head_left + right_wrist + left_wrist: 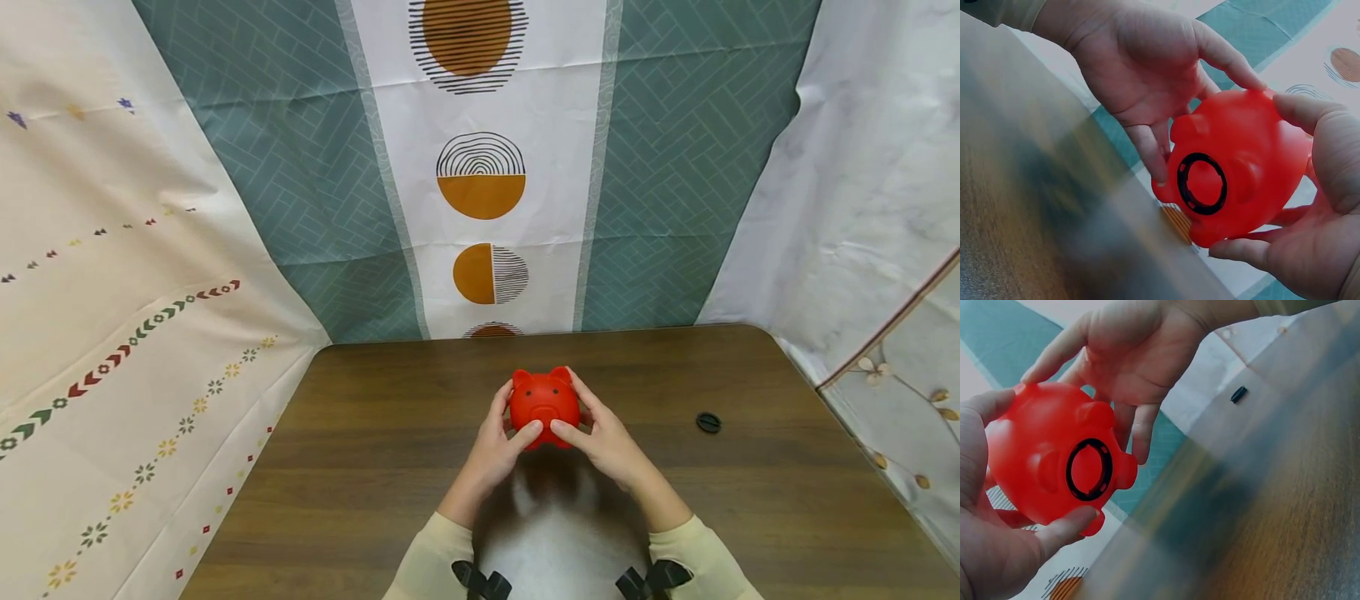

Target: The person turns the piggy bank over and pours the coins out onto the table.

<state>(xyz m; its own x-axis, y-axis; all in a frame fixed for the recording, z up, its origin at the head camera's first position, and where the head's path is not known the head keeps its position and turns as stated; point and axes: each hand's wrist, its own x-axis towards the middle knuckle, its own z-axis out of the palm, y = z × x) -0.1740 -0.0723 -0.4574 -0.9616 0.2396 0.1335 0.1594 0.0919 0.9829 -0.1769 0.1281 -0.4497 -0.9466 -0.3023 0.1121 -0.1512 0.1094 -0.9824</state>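
Observation:
A red piggy bank (543, 407), with small ears and black dot eyes, is held up over the table with its snout toward the head camera. My left hand (498, 446) grips one side, thumb on the front near the snout. On the other side my right hand (606, 442) grips it in the same way. Both wrist views look at its underside, with stubby feet around a round hole rimmed by a black ring (1089, 469). Away to the right, a black round cap (708, 422) lies on the table.
The brown wooden table (390, 467) has its far edge against a green and white patterned cloth (300, 150). A cream cloth (150, 350) hangs along the left, and a whitish one (862, 208) along the right.

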